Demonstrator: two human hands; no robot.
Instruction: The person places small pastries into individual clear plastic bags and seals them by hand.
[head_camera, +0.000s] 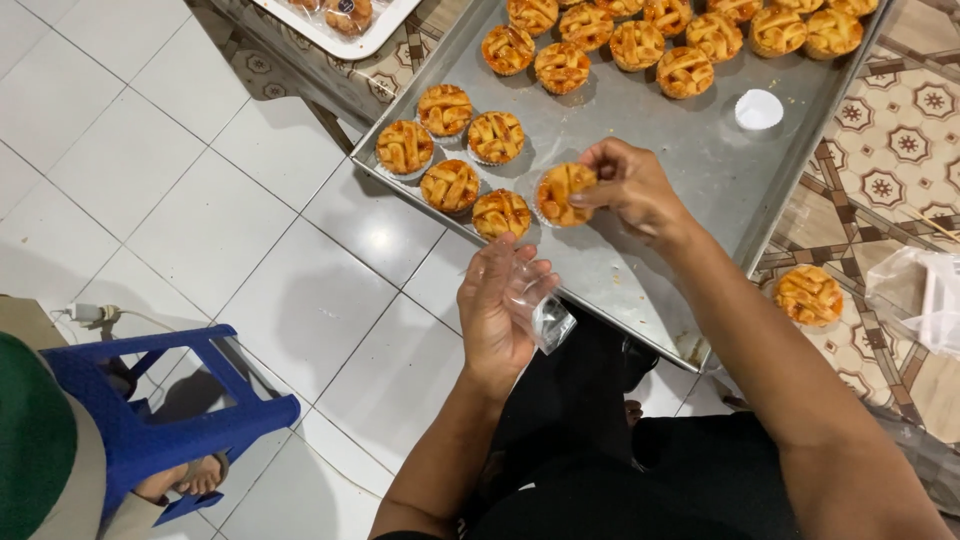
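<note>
Lattice-topped tart (562, 193) is pinched at its right rim by the right hand (630, 188), fingers closed on it, just above the metal tray (650, 140) near the tray's front edge. Small clear plastic bag (540, 305) is gripped in the left hand (500, 310), off the tray past that front edge. Hands are held apart. Tart lies up and slightly right of the bag; no long axis, as it is round. Five more tarts (450, 150) are clustered at the tray's front-left corner.

Small clear plastic bag (545, 310) in left hand (497, 310); clear bags (925, 295) far right
</note>
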